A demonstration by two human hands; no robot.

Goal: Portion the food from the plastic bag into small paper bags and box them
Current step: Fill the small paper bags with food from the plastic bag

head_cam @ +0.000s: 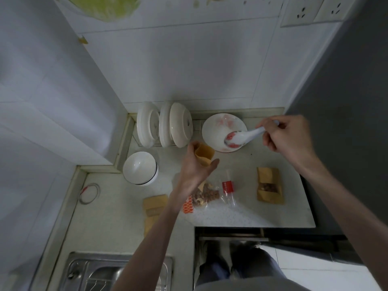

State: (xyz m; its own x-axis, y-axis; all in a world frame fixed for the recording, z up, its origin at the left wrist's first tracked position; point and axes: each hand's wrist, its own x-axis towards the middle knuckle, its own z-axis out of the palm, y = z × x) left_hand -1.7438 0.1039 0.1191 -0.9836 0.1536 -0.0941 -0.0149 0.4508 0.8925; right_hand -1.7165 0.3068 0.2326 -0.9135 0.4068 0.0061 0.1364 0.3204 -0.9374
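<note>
My left hand (194, 168) holds a small brown paper bag (204, 154) with its mouth open, just left of a white plate (218, 128). My right hand (285, 135) grips the handle of a white spoon (243, 137) whose bowl, carrying pink food, hangs over the plate's near rim. A clear plastic bag (206, 194) of brown food lies on the counter under my left wrist. A filled paper bag (269, 185) lies to the right. Flat paper bags (154, 208) lie to the left.
White plates (163, 124) stand in a rack against the wall. A stack of white bowls (140, 168) sits at the left. A wire ring (89, 193) lies near the wall. A steel sink (94, 274) is at the front left; the counter edge (252, 226) drops off at the front right.
</note>
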